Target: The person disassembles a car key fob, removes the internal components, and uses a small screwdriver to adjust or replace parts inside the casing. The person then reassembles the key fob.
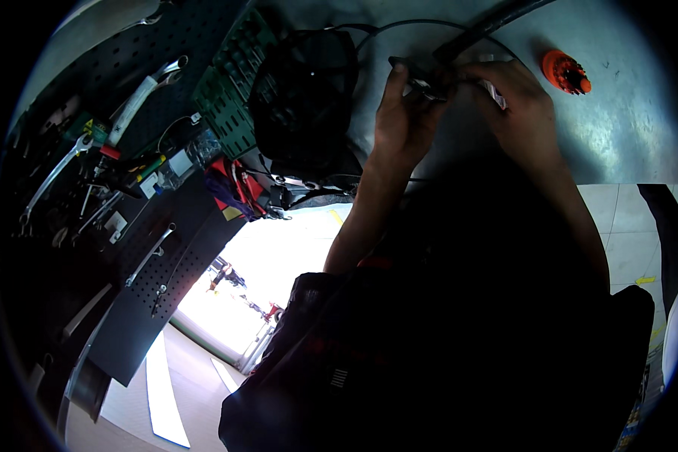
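My left hand (pixel 408 120) is closed round a small dark flat piece (pixel 427 89) with a light edge, its thumb up along one side. Opposite it, my right hand (pixel 526 105) bends its fingers in toward the same spot, fingertips pinched together. A pale, shiny strip (pixel 494 93) shows between the right fingers and thumb; its kind is unclear. What the right fingertips grip is lost in shadow. Just beyond the hands, a thick black hose-like length (pixel 497 29) slants down toward them, and a thin black cable (pixel 410 22) arcs behind over the metal table (pixel 610 128).
An orange round holder (pixel 565 71) with dark toothed pieces stands at the right. A black bag (pixel 301 98) and a green slotted tool case (pixel 233 83) lie to the left. Wrenches (pixel 56 177) hang on a dark pegboard (pixel 154 282). Another person's dark-clothed leg (pixel 664 226) shows at the far right.
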`<state>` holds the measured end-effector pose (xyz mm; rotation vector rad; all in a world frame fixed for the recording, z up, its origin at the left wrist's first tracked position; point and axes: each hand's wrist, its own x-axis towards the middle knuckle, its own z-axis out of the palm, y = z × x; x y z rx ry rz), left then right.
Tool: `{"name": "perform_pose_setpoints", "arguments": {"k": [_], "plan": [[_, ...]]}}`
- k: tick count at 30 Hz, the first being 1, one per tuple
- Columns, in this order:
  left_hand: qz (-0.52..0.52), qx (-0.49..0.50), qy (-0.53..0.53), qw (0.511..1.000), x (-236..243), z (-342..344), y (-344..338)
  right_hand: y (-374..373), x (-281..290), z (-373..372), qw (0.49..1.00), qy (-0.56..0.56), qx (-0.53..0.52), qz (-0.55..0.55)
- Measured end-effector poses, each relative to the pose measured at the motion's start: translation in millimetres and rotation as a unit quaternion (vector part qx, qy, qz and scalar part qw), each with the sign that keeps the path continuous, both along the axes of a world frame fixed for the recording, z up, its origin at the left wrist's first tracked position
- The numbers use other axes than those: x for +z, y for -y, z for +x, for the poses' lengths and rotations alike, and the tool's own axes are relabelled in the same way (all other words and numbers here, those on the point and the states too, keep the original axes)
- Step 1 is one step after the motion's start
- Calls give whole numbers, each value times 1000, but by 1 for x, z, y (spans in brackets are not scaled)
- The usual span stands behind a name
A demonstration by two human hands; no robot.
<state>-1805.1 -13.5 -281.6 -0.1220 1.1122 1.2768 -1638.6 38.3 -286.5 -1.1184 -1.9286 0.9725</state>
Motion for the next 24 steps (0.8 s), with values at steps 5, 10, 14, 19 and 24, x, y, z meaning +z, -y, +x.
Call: {"name": "perform_pose_setpoints", "arguments": {"k": [5,10,14,19,24], "plan": [[12,7,0,1000,0,1,-3,-3,0,3,1000,6,-6,19],[96,-4,10,995,38,0,-1,-1,56,17,986,-100,-21,-134],[248,-26,131,959,79,3,-9,-4,100,30,971,-208,80,-87],[380,-72,235,892,106,5,-21,-14,134,32,950,-256,173,-34],[338,-14,220,915,114,16,-12,-9,141,20,953,-247,176,17]]}}
